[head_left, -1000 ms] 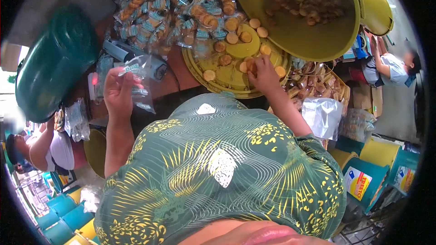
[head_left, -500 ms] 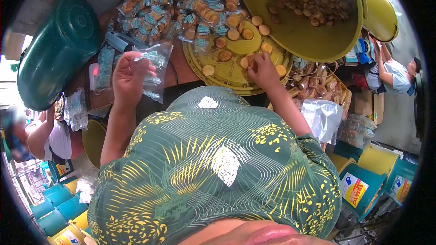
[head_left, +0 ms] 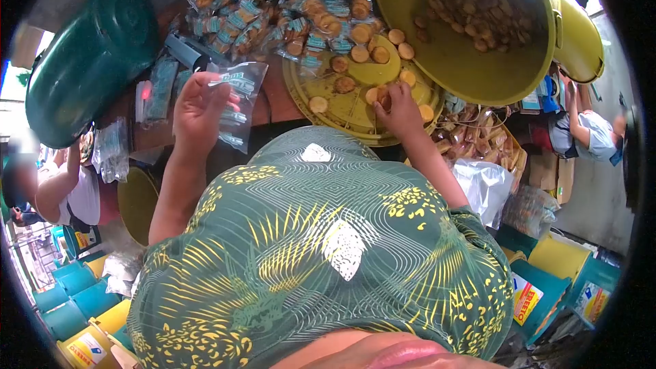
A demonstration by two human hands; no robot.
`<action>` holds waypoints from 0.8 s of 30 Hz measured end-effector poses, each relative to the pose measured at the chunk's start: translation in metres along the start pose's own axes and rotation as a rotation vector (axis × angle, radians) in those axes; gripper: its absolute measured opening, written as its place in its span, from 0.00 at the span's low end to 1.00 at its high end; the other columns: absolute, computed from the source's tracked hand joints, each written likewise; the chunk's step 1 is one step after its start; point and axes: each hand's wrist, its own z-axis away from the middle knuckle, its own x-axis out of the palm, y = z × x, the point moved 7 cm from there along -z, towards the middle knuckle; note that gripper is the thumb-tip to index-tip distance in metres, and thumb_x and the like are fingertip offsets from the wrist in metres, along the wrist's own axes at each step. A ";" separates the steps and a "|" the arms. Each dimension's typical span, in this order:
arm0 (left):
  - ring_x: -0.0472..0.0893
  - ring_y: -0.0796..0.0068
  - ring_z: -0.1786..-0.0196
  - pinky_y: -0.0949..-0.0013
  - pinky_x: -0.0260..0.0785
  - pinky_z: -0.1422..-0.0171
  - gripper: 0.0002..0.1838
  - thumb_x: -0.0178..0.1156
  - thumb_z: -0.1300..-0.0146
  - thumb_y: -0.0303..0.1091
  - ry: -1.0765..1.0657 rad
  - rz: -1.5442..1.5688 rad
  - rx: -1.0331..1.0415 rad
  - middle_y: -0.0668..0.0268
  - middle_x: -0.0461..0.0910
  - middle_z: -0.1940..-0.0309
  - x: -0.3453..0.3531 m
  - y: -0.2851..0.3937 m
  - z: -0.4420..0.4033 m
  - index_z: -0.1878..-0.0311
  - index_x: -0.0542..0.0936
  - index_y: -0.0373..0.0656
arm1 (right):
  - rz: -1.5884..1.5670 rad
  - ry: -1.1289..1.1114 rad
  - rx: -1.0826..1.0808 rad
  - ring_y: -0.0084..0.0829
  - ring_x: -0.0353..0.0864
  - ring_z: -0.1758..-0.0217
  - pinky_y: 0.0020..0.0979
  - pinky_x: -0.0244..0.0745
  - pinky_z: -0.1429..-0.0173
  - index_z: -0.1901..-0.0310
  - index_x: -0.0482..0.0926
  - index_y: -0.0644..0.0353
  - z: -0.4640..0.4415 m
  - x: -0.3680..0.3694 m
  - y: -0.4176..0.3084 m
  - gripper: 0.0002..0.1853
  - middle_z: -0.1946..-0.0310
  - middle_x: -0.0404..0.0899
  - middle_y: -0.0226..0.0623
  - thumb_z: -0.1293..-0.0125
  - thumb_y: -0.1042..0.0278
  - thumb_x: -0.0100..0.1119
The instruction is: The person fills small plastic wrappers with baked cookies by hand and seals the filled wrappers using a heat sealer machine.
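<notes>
Biscuits (head_left: 345, 85) lie scattered across the round yellow lid (head_left: 301, 89), some flat and well apart, others bunched near its far edge. Above the lid's near right part, the right hand (head_left: 403, 115) has its thumb and fingers closed on a browned biscuit (head_left: 385, 101); whether that one is lifted clear of the lid, I cannot tell. Left of the lid, over the table (head_left: 277, 99), the left hand (head_left: 194, 115) pinches a clear printed bag (head_left: 241, 89) by its left side, and the bag hangs upright. Beyond the lid, filled packets (head_left: 321, 14) sit heaped. A yellow bucket (head_left: 403, 0) leans on its side past the lid's far right edge, loose biscuits (head_left: 478, 17) inside. Right of the lid, wrapped packs (head_left: 482, 135) fill a basket.
</notes>
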 end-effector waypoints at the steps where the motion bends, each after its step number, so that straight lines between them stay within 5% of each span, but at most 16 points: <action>1: 0.82 0.77 0.62 0.71 0.77 0.59 0.08 0.60 0.31 0.25 0.003 -0.002 -0.001 0.65 0.80 0.64 0.000 0.000 0.000 0.51 0.75 0.40 | 0.000 -0.030 0.013 0.52 0.78 0.53 0.47 0.77 0.52 0.49 0.71 0.55 0.000 0.002 0.000 0.23 0.50 0.68 0.47 0.39 0.54 0.67; 7: 0.82 0.77 0.62 0.71 0.76 0.58 0.07 0.61 0.32 0.24 0.006 -0.008 -0.004 0.66 0.80 0.65 -0.003 -0.001 0.001 0.53 0.76 0.40 | 0.099 -0.215 0.064 0.52 0.77 0.48 0.46 0.76 0.47 0.48 0.74 0.59 -0.025 -0.026 -0.029 0.22 0.50 0.72 0.52 0.37 0.54 0.64; 13: 0.81 0.78 0.62 0.73 0.74 0.56 0.06 0.58 0.31 0.23 0.007 -0.067 0.054 0.66 0.81 0.63 -0.005 -0.008 0.009 0.53 0.78 0.39 | 0.126 0.262 -0.259 0.51 0.78 0.46 0.44 0.74 0.43 0.48 0.78 0.58 -0.103 -0.035 -0.026 0.18 0.44 0.75 0.49 0.39 0.62 0.66; 14: 0.81 0.78 0.62 0.73 0.74 0.56 0.06 0.57 0.31 0.23 0.007 -0.078 0.071 0.66 0.81 0.62 -0.007 -0.008 0.011 0.53 0.78 0.38 | 0.108 0.159 -0.213 0.51 0.76 0.44 0.46 0.73 0.42 0.47 0.77 0.58 -0.118 -0.021 -0.015 0.19 0.44 0.75 0.49 0.39 0.61 0.66; 15: 0.78 0.80 0.68 0.74 0.72 0.64 0.09 0.61 0.29 0.33 0.092 -0.188 0.070 0.67 0.80 0.70 -0.008 -0.003 0.014 0.52 0.79 0.39 | 0.090 0.057 -0.169 0.51 0.75 0.42 0.47 0.73 0.41 0.46 0.77 0.57 -0.130 -0.011 -0.011 0.20 0.45 0.75 0.48 0.39 0.61 0.65; 19: 0.76 0.82 0.69 0.75 0.69 0.64 0.06 0.58 0.28 0.31 -0.041 -0.305 -0.033 0.69 0.80 0.69 -0.038 -0.013 0.030 0.54 0.80 0.39 | 0.120 -0.127 0.070 0.50 0.74 0.41 0.49 0.73 0.41 0.42 0.76 0.55 -0.135 -0.013 -0.004 0.24 0.46 0.77 0.49 0.40 0.60 0.66; 22: 0.77 0.82 0.67 0.75 0.69 0.60 0.06 0.58 0.28 0.29 0.245 -0.242 -0.033 0.69 0.80 0.69 -0.042 -0.006 0.035 0.59 0.82 0.39 | 0.267 0.018 0.193 0.50 0.77 0.45 0.48 0.74 0.43 0.44 0.79 0.53 -0.117 -0.036 -0.005 0.23 0.49 0.79 0.48 0.41 0.57 0.66; 24: 0.78 0.82 0.65 0.76 0.70 0.58 0.05 0.59 0.29 0.29 0.236 -0.254 0.072 0.69 0.80 0.69 -0.039 -0.010 0.036 0.57 0.81 0.39 | 0.339 0.126 0.065 0.51 0.79 0.47 0.48 0.75 0.44 0.43 0.78 0.53 -0.111 -0.037 -0.011 0.24 0.51 0.81 0.48 0.40 0.56 0.65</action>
